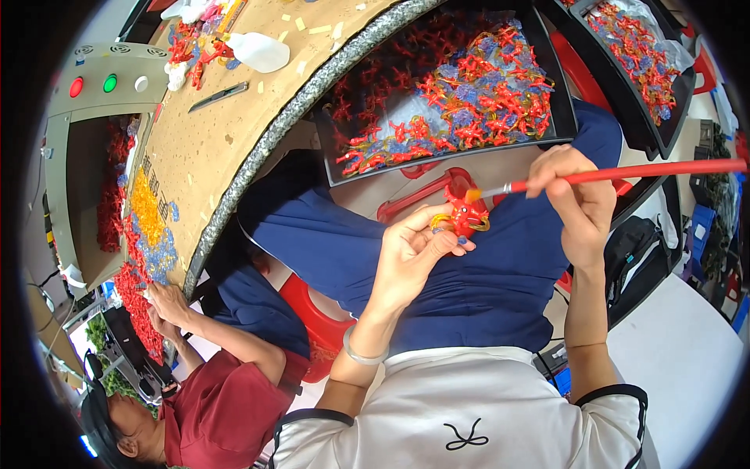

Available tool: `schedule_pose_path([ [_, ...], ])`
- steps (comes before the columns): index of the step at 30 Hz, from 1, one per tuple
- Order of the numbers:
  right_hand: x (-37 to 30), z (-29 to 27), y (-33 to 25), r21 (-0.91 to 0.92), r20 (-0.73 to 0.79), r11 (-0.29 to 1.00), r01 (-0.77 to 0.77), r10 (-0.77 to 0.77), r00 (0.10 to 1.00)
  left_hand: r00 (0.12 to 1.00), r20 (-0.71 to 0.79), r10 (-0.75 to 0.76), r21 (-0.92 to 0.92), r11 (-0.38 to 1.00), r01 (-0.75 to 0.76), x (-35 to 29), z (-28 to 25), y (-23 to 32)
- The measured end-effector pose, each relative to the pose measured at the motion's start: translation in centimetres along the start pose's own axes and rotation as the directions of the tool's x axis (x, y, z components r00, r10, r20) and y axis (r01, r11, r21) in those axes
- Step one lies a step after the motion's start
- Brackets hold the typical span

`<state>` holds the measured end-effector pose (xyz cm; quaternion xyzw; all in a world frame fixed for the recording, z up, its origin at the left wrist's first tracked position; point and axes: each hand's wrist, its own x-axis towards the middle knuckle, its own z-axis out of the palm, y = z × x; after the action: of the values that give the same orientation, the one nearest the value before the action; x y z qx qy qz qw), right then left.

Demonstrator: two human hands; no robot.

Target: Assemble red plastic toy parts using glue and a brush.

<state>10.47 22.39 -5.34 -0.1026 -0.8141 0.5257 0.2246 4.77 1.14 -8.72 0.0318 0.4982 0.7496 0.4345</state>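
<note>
Above my lap, my left hand (418, 250) pinches a small red plastic figure (466, 215) with yellow loop parts at its sides. My right hand (574, 187) grips a paintbrush (656, 170) with a long red handle, held nearly level. Its yellowish bristle tip lies at the figure's upper part, touching it or very close; I cannot tell which. Just beyond my hands, a black tray (445, 162) holds many red, yellow and blue-violet plastic pieces like the one I hold.
A second black tray (662, 144) of similar pieces stands at the far right. On the curved table (258, 117) at left lie a white bottle (260, 52), a utility knife (219, 97) and piles of parts. A co-worker in a dark red shirt (223, 406) handles red pieces at the lower left.
</note>
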Motion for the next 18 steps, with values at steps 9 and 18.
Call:
schedule_pose_path([
  [9,0.2,-0.6,-0.7,0.281,0.133,0.959,-0.035,-0.003,0.991,0.994,0.065,-0.087,-0.106,0.99,0.094,0.2,-0.5,0.3],
  [18,-0.9,2.5,0.0,0.222,0.025,0.963,-0.156,0.154,0.988,0.951,-0.125,0.282,0.249,0.937,-0.245,0.6,0.9,-0.5],
])
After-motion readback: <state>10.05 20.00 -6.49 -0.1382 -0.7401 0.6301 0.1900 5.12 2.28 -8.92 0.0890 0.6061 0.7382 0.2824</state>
